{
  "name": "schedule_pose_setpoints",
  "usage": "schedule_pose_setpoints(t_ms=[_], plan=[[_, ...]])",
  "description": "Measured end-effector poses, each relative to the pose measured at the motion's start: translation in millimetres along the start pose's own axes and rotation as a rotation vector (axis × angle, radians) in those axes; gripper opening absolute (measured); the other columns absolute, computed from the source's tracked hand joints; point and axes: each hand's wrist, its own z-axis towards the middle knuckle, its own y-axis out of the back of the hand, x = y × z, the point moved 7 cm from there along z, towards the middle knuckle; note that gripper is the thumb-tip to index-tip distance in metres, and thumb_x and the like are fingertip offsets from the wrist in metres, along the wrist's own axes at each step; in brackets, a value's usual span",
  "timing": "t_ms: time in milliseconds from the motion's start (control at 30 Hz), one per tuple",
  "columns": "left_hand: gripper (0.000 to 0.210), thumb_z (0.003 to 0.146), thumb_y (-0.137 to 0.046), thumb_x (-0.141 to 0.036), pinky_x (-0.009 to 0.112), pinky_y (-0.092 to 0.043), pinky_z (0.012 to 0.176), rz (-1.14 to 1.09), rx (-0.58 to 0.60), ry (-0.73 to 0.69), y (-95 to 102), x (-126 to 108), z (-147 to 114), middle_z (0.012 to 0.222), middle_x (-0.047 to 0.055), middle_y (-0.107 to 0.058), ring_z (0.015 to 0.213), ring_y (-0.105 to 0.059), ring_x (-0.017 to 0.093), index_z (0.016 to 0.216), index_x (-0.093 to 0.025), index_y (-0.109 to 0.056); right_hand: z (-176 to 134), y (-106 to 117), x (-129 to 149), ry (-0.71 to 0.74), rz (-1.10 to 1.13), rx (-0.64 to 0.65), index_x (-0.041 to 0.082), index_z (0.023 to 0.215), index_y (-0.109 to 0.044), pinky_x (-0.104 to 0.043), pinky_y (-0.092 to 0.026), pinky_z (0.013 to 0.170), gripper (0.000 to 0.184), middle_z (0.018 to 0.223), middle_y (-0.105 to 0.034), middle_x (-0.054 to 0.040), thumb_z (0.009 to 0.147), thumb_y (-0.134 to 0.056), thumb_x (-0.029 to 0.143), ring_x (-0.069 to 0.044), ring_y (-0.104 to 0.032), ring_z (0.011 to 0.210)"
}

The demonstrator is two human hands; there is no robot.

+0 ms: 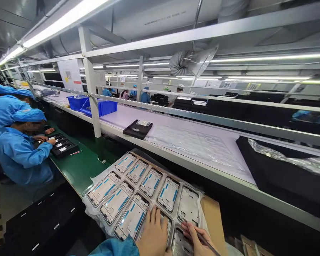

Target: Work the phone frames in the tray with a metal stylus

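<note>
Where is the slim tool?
Head view: the slim tool is low, right of centre, in the right hand, its tip near a metal frame.

Blue strips (175, 196) are brightening several silvery, black-edged frames (150, 181) — the bench (81, 167) is showing green. The nearest sleeve (114, 248) is showing blue.

Over the far rows of frames (150, 182) in the tray (96, 213), a hand could pass from above. On the near side, the left hand (153, 233) and the right hand (198, 244), with its thin tool (208, 244), block the way. Straight ahead, the raised shelf (175, 153) bars low reach, its rails (202, 115) and post (92, 89) standing above; leftward, green bench (81, 165) leaves room before a seated co-worker (26, 153).
</note>
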Motion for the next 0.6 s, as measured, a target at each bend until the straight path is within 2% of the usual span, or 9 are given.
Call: schedule_pose_setpoints(t_ms=[100, 200, 300, 400, 500, 600], plan=[[0.094, 0.077, -0.068, -0.038, 0.074, -0.007, 0.117, 0.043, 0.067, -0.008, -7.0, -2, -2, 0.162, 0.037, -0.011, 0.151, -0.006, 0.054, 0.153, 0.004, -0.032, -3, -1, -2, -0.069, 0.049, 0.016, 0.019, 0.070, -0.076, -0.028, -0.064, 0.070, 0.048, 0.081, -0.079, -0.0113, 0.053, -0.089, 0.062, -0.028, -0.076, 0.077], [0.099, 0.076, -0.070, -0.039, 0.075, -0.005, 0.116, 0.073, 0.138, -0.011, -3.6, -1, 0, 0.162, 0.038, -0.005, 0.150, -0.001, 0.056, 0.155, 0.005, -0.029, -1, 2, -1, -0.073, 0.069, 0.003, 0.017, 0.069, -0.076, -0.027, -0.064, 0.069, 0.050, 0.079, -0.078, -0.0105, 0.051, -0.091, 0.062, -0.027, -0.076, 0.075], [0.105, 0.071, -0.073, -0.035, 0.071, -0.006, 0.119, 0.018, 0.184, 0.031, 8.5, -1, -1, 0.161, 0.039, -0.005, 0.150, -0.001, 0.054, 0.155, 0.007, -0.026, 2, 3, -5, -0.050, 0.078, 0.013, 0.017, 0.071, -0.077, -0.026, -0.065, 0.068, 0.048, 0.079, -0.078, -0.0095, 0.053, -0.092, 0.059, -0.027, -0.076, 0.075], [0.100, 0.076, -0.066, -0.026, 0.061, -0.016, 0.123, -0.081, 0.213, 0.062, 27.1, -3, -9, 0.163, 0.034, -0.011, 0.153, -0.010, 0.047, 0.159, 0.001, -0.017, 7, 5, -12, -0.049, 0.088, 0.025, 0.015, 0.073, -0.078, -0.027, -0.065, 0.067, 0.050, 0.079, -0.078, -0.0100, 0.053, -0.093, 0.058, -0.027, -0.076, 0.075], [0.093, 0.081, -0.056, -0.017, 0.055, -0.025, 0.123, -0.183, 0.169, 0.047, 49.7, -4, -21, 0.165, 0.027, -0.017, 0.152, -0.022, 0.042, 0.162, -0.005, -0.012, 10, 7, -17, -0.068, 0.085, 0.037, 0.015, 0.074, -0.078, -0.025, -0.065, 0.069, 0.051, 0.080, -0.079, -0.0103, 0.055, -0.092, 0.059, -0.025, -0.076, 0.076], [0.077, 0.090, -0.045, -0.013, 0.048, -0.029, 0.123, -0.406, 0.028, 0.061, 63.8, 7, -30, 0.164, 0.019, -0.028, 0.149, -0.032, 0.034, 0.162, -0.011, -0.019, 10, 9, -18, -0.093, 0.079, 0.036, 0.015, 0.075, -0.078, -0.025, -0.065, 0.069, 0.051, 0.081, -0.079, -0.0099, 0.056, -0.092, 0.060, -0.025, -0.076, 0.076]])
